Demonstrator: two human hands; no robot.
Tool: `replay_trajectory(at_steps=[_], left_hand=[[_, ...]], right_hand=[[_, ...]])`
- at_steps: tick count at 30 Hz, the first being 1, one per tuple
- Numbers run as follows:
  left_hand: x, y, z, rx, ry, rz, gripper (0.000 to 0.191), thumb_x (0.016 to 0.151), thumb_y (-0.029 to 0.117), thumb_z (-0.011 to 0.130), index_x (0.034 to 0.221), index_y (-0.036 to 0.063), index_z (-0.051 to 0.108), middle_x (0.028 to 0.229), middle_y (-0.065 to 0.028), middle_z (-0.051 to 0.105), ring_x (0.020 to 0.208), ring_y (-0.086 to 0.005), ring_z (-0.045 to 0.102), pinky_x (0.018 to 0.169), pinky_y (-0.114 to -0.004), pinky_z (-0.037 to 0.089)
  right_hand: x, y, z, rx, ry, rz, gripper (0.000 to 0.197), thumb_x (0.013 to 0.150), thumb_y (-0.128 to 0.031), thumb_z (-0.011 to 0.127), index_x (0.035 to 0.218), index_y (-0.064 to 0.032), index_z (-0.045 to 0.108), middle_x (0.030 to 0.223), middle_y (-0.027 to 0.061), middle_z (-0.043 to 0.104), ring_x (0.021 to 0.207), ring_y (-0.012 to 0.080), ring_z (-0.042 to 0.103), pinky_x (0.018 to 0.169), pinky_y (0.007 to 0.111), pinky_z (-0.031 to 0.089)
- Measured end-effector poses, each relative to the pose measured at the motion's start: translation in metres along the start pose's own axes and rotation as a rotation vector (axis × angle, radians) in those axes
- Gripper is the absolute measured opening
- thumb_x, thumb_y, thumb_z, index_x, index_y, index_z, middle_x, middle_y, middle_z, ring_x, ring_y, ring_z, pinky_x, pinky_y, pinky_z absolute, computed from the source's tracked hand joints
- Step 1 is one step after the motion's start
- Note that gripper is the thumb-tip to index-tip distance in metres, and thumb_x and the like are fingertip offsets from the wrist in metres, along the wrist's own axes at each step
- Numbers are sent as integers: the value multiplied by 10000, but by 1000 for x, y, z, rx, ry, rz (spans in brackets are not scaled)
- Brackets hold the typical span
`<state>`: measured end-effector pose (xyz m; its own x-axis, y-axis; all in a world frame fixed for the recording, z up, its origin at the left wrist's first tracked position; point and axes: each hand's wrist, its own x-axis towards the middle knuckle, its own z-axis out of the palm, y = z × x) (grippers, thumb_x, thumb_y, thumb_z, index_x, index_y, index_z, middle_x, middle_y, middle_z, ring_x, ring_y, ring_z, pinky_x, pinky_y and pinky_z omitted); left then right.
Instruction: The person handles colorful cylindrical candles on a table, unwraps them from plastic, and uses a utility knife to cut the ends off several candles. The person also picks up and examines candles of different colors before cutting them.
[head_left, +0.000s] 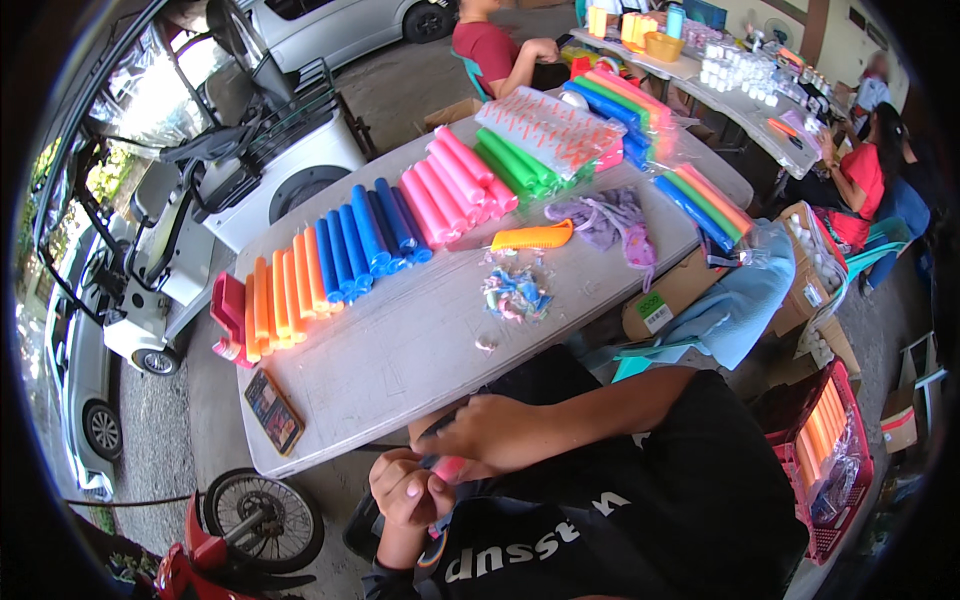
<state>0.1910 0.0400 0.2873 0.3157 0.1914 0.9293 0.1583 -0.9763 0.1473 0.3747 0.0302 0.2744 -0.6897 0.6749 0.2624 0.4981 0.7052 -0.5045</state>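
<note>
Before my body, below the table's near edge, my left hand (409, 489) and my right hand (491, 433) meet with curled fingers. Between them shows a small pink object (450, 469), mostly covered by the fingers, so its kind is unclear. Something dark also shows beside the fingers. On the table beyond lie a heap of coloured wax-like shavings (516, 292) and an orange-handled knife (532, 236). Rows of orange candles (281, 289), blue candles (367, 232), pink candles (457, 184) and green candles (514, 161) stretch across the far side.
A phone (274, 411) lies at the table's left corner, near a red plastic container (229, 307). Purple cloth (604, 221) and bagged candles (705, 206) lie to the right. A red crate (832, 517) of orange candles stands at my right. A motorcycle wheel (262, 517) is at lower left. People sit beyond.
</note>
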Motion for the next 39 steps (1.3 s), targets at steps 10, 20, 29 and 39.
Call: replay_trajectory(at_steps=[10, 20, 29, 39], left_hand=[[-19, -24, -17, -27, 40, -458, 607, 913, 130, 594, 1426, 7, 294, 813, -95, 561, 701, -181, 531, 721, -339, 468], [-39, -99, 8, 178, -122, -758, 432, 876, -22, 590, 1300, -4, 510, 869, -80, 552, 702, -142, 522, 686, -283, 464], [-48, -110, 10, 199, -179, -765, 368, 863, -19, 580, 1230, 2, 556, 859, -103, 513, 735, -194, 527, 677, -320, 463], [-43, -106, 15, 258, -266, -783, 332, 847, 5, 585, 1179, 13, 594, 875, -121, 533, 738, -226, 548, 677, -343, 472]], right_hand=[[-84, 4, -81, -196, 431, 87, 239, 829, -134, 647, 1060, -106, 703, 843, 62, 723, 722, 207, 713, 563, 316, 553], [-256, 21, -233, -872, 1320, 728, 238, 957, -75, 514, 1152, -58, 650, 925, 88, 710, 705, 122, 655, 627, 253, 504], [-382, 195, -245, -55, 2054, 661, 235, 1010, -252, 519, 986, -49, 634, 652, 52, 595, 547, 153, 580, 499, 285, 461], [-400, 186, -217, -242, 1459, 1420, 337, 925, -268, 602, 1147, -17, 564, 904, 150, 626, 788, 288, 645, 674, 411, 528]])
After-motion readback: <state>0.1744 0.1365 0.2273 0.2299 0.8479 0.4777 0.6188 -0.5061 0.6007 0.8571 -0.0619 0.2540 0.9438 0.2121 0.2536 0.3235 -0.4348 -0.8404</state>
